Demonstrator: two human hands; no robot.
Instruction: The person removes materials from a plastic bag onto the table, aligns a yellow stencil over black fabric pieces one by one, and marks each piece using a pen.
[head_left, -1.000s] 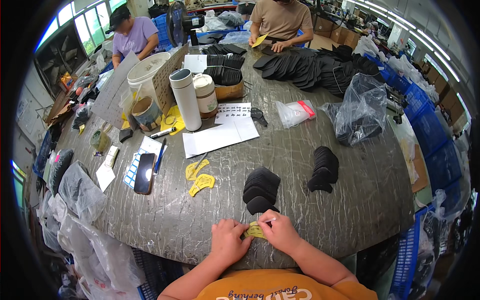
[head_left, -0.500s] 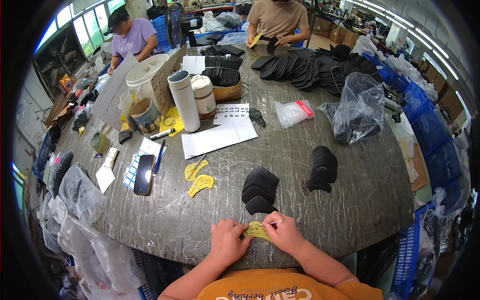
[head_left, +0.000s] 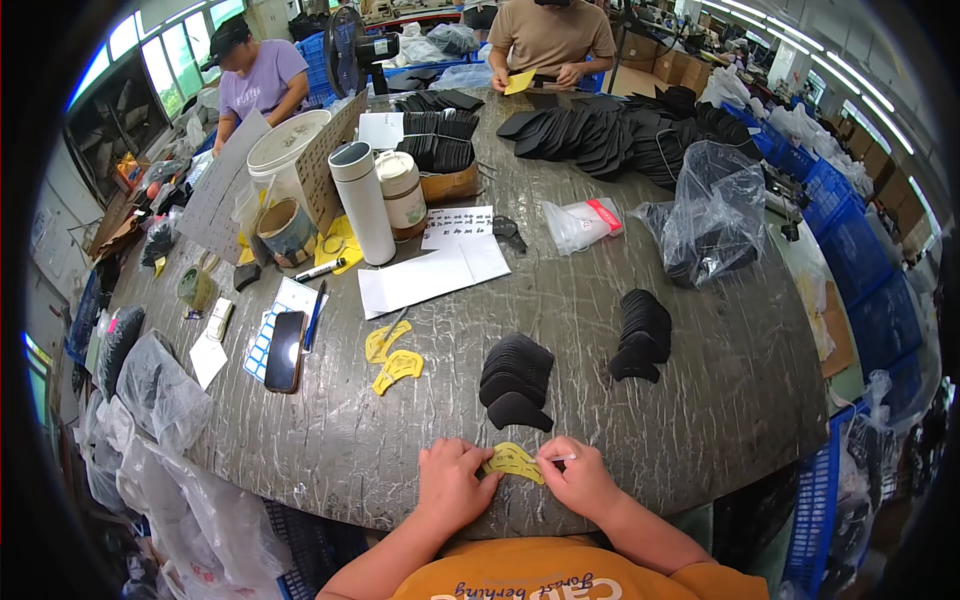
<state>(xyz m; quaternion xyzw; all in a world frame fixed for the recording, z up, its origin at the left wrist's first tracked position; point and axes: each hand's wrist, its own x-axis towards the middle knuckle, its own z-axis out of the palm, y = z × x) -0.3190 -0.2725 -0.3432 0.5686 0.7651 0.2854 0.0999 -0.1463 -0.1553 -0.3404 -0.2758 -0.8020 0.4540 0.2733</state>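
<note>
Two hands press a yellow curved template flat at the near edge of a grey worktable.

Head view: the left hand [head_left: 452, 484] lies spread, fingertips pinning the left end of the yellow template [head_left: 513, 462]; the right hand [head_left: 580, 478] pinches a thin pen-like tool at its right end. What lies under the template cannot be told. Just beyond sit two stacks of black cut pieces [head_left: 515, 370], seemingly done, and two more yellow templates [head_left: 392, 356] to the left; loose black pieces [head_left: 600, 135] heaped at the far side seem left.
</note>
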